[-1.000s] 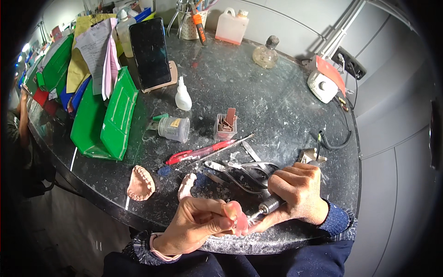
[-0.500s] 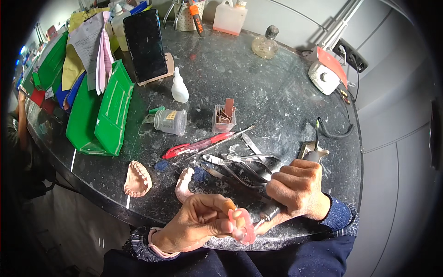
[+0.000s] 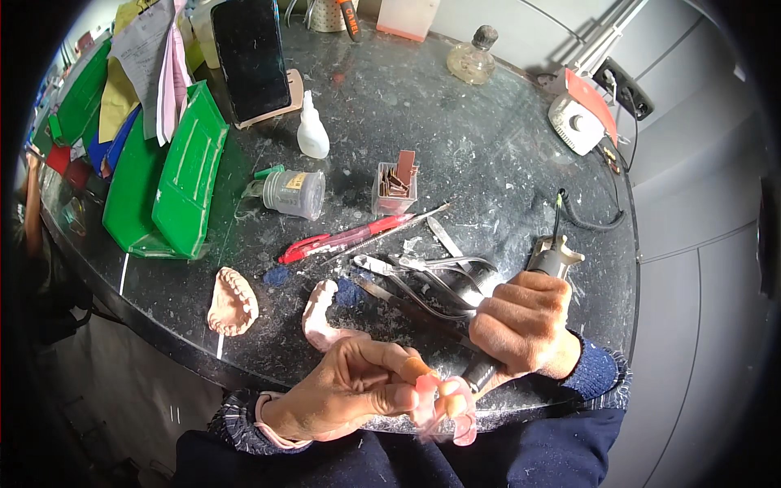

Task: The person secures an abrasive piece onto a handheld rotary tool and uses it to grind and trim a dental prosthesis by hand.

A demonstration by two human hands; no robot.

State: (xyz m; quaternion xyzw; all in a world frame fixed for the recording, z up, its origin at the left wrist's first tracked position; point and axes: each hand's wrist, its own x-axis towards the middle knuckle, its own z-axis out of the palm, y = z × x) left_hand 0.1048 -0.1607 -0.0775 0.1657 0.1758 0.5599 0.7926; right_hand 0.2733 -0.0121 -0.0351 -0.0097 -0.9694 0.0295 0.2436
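We pinch a pink dental plate (image 3: 465, 429) between the thumb and fingers of our left hand (image 3: 346, 390), at the near edge of the dark bench (image 3: 496, 154). Our right hand (image 3: 525, 325) wraps around a rotary handpiece (image 3: 483, 373); we cannot see its tip. Metal pliers (image 3: 374, 264) lie beyond.

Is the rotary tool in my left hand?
No, your right hand grips the rotary tool, while your left hand holds the pink piece.
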